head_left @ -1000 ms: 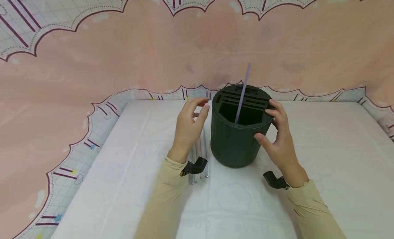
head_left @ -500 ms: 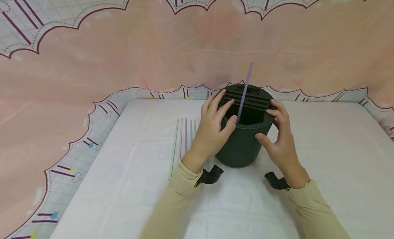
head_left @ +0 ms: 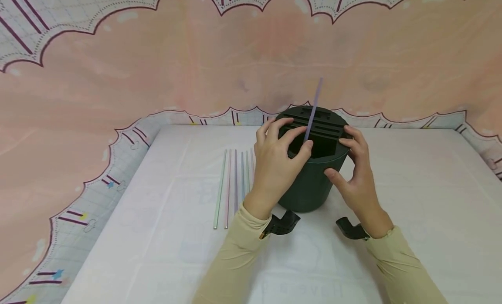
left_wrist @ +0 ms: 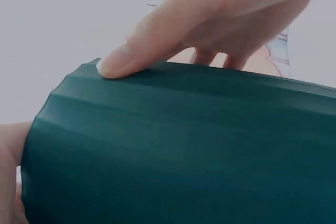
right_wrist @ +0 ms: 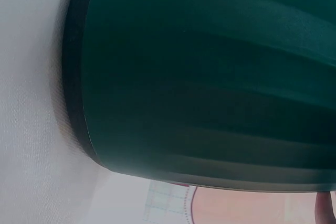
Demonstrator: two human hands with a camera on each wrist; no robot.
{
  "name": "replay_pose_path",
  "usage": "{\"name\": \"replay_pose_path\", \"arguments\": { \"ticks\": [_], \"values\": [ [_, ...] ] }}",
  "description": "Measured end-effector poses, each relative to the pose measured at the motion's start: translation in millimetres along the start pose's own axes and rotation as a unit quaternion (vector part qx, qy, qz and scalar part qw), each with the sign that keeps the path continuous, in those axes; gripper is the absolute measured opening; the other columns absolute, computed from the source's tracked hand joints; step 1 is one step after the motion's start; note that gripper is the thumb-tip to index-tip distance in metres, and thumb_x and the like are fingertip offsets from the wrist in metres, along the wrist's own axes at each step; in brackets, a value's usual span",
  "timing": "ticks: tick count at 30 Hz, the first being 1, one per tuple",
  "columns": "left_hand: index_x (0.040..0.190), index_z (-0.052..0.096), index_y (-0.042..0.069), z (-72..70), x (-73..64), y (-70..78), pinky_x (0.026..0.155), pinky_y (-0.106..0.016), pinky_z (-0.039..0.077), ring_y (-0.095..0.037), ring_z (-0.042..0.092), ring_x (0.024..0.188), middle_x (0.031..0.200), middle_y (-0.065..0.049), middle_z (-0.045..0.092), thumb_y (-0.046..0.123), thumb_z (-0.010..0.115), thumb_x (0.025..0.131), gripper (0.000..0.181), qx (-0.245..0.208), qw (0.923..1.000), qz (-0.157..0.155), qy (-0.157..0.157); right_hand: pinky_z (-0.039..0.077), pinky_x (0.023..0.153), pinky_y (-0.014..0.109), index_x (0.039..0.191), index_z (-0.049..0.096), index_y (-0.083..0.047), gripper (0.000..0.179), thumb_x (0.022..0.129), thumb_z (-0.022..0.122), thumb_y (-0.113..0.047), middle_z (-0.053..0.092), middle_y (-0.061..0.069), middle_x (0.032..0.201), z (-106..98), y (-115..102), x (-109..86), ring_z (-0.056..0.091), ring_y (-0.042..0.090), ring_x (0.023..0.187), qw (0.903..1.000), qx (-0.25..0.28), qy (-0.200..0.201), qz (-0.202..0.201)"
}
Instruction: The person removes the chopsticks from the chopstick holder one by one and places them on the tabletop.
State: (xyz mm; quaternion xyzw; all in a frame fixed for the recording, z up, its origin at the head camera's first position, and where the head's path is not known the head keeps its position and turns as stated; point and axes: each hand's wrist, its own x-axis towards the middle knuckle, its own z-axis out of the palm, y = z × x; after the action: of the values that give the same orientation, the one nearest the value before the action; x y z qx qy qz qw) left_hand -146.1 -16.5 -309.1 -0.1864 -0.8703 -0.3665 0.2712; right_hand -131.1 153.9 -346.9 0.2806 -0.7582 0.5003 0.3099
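A dark green round holder (head_left: 306,186) with a slotted top and one wide opening stands upright on the white table. A thin purple straw (head_left: 315,103) leans out of that opening. My left hand (head_left: 276,164) reaches over the holder's left rim, and its thumb and index fingertips pinch the straw low down, just above the opening. With my right hand (head_left: 354,177) I grip the holder's right side, thumb on the front and fingers at the rim. The left wrist view shows the right thumb (left_wrist: 118,61) pressed on the ribbed wall (left_wrist: 173,135).
Several thin pastel straws (head_left: 226,186) lie side by side to the left of the holder, partly hidden by my left arm. A peach-coloured patterned cloth (head_left: 196,69) hangs behind the white table (head_left: 164,251).
My left hand has come from above the straws on the table, moving right over the holder's rim to the purple straw. The right hand stays on the holder.
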Motion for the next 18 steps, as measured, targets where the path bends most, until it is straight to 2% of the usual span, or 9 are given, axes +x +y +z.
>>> {"name": "replay_pose_path", "arguments": {
  "ticks": [3,6,9,14,18],
  "values": [
    [0.103,0.066,0.02,2.1,0.3,1.8,0.1,-0.042,0.019,-0.018,0.02,0.126,0.126,0.002,0.045,0.037,0.053,0.087,0.027,-0.016,0.9995,0.026,0.012,0.027,0.102,0.029,0.12,0.035,0.008,0.069,0.083,0.057,-0.046,0.024,0.021,0.139,-0.3,-0.7,0.4,0.025,0.03,0.127,1.0,-0.001,0.002,-0.005],
    [0.096,0.069,0.019,3.5,0.1,1.8,0.098,-0.04,0.022,-0.016,0.031,0.119,0.118,0.003,0.052,0.035,0.054,0.088,0.023,-0.024,0.9971,0.068,0.023,0.026,0.102,0.029,0.12,0.035,0.009,0.07,0.083,0.056,-0.046,0.025,0.023,0.138,-0.5,-1.4,0.5,0.025,0.03,0.127,0.9999,-0.005,0.003,-0.01],
    [0.091,0.07,0.017,3.2,-0.6,0.8,0.097,-0.037,0.024,-0.014,0.039,0.111,0.109,0.004,0.056,0.032,0.054,0.088,0.021,-0.028,0.9945,0.096,0.031,0.026,0.102,0.029,0.12,0.035,0.009,0.069,0.083,0.056,-0.046,0.025,0.024,0.137,0.1,-2.3,0.3,0.024,0.031,0.127,0.9999,-0.007,0.001,-0.012],
    [0.09,0.068,0.015,1.6,-1.9,-0.3,0.098,-0.035,0.026,-0.014,0.043,0.107,0.1,0.003,0.058,0.029,0.054,0.089,0.02,-0.025,0.9929,0.11,0.038,0.026,0.102,0.028,0.12,0.035,0.009,0.069,0.083,0.056,-0.046,0.024,0.023,0.138,0.5,-3.3,-0.8,0.025,0.03,0.127,0.9999,-0.011,-0.001,-0.007],
    [0.093,0.066,0.013,-0.1,-1.8,1.3,0.103,-0.04,0.02,-0.015,0.045,0.108,0.095,0.003,0.061,0.027,0.051,0.091,0.021,-0.025,0.9926,0.112,0.038,0.026,0.101,0.027,0.121,0.035,0.009,0.07,0.083,0.056,-0.046,0.024,0.022,0.138,-0.2,-3.4,-1.4,0.025,0.03,0.127,0.9999,-0.013,0.0,-0.004]
  ]
}}
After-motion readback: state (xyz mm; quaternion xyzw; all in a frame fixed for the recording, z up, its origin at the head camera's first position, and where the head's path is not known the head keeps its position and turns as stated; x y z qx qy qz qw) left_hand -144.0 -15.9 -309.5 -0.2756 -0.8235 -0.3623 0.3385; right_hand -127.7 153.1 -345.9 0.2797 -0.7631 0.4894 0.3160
